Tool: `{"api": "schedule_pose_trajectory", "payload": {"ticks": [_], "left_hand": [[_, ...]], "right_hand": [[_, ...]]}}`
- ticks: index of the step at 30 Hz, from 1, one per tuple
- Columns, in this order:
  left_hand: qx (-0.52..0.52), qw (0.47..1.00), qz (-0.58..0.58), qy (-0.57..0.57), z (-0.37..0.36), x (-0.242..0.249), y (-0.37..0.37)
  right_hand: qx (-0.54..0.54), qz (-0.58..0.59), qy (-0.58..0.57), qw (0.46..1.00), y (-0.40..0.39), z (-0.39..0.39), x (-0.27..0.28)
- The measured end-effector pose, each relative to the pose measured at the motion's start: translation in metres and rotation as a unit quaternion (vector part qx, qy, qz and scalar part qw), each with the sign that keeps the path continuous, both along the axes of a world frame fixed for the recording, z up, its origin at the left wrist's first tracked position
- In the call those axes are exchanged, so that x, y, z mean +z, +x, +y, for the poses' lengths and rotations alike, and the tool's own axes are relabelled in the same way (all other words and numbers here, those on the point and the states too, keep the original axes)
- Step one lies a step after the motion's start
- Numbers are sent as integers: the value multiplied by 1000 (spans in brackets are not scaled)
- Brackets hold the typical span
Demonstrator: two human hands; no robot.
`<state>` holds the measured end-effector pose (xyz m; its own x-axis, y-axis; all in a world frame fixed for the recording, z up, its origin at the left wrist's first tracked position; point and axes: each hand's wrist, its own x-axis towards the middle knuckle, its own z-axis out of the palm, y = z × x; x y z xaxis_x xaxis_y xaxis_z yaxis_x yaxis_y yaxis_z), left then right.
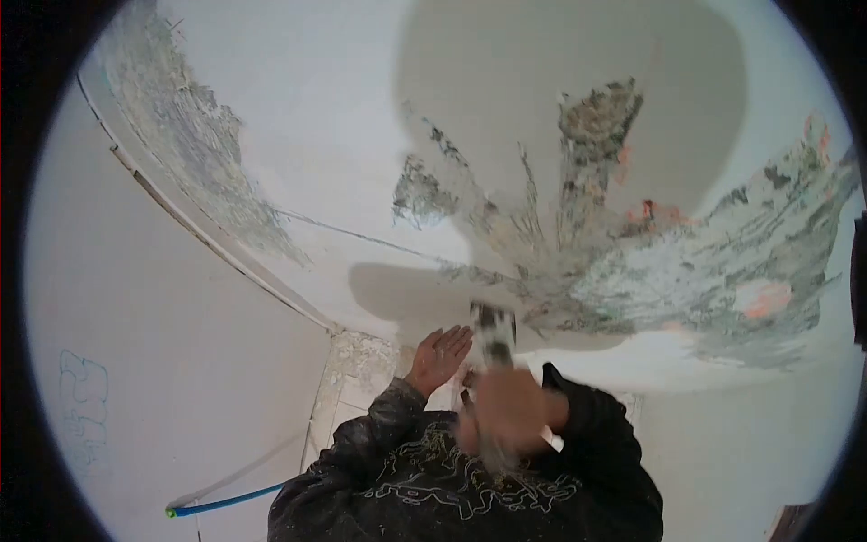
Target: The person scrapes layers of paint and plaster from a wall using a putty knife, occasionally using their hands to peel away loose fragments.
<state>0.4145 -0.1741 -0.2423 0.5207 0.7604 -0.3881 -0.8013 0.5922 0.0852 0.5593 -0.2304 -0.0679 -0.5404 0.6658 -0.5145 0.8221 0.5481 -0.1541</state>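
Observation:
My right hand (510,408) is closed around a scraper, blurred by motion. The scraper's flat rectangular blade (493,327), smudged dark and pale, points up toward the lower edge of the damaged wall patch (623,285). Its handle is mostly hidden in my fist. To the left, my left hand (439,358) is held out with fingers stretched and nothing in it, close to the white wall (339,194). Grey and dark streaks of stripped plaster, with some orange spots, run across the wall in front of me.
A long trim strip (221,248) curves down the left side to the corner. Pale rubble (366,352) shows on the floor there. At lower left is a blue pipe (230,500) with a green end. Another rough stripped area (203,135) lies at upper left.

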Motion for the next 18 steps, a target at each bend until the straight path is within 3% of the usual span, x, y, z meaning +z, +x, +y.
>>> {"api": "schedule_pose_trajectory", "payload": {"ticks": [1, 2, 3, 5, 7, 8, 10, 11, 13, 15, 18], "left_hand": [[23, 999, 4, -34, -3, 13, -1], [12, 999, -11, -31, -7, 0, -4], [1, 999, -26, -23, -5, -19, -7], [-9, 999, 25, -37, 3, -7, -6], [-6, 997, -65, -48, 0, -21, -6], [-2, 992, -113, -50, 4, -26, -3], [8, 994, -91, -66, 9, -25, -1], [9, 994, -76, -81, 3, -24, -2], [-8, 996, -71, -58, 0, -26, 1], [-26, 997, -60, -38, -5, -33, -2], [-41, 997, -58, 1, 3, -37, 2]], "right_hand": [[94, 233, 9, 968, 7, -10, -19], [224, 413, 24, 883, 5, -15, -18], [274, 458, 183, 826, 9, 13, -14], [216, 601, 410, 651, -30, 32, 39], [226, 583, 374, 685, -14, 18, 39], [208, 622, 384, 650, -18, 15, 40], [174, 693, 402, 572, -28, 10, 45], [201, 631, 391, 639, -18, 26, 49], [185, 603, 420, 652, -28, 34, 44], [198, 588, 357, 698, -17, 12, 25], [204, 669, 453, 553, -37, 14, 45]]}}
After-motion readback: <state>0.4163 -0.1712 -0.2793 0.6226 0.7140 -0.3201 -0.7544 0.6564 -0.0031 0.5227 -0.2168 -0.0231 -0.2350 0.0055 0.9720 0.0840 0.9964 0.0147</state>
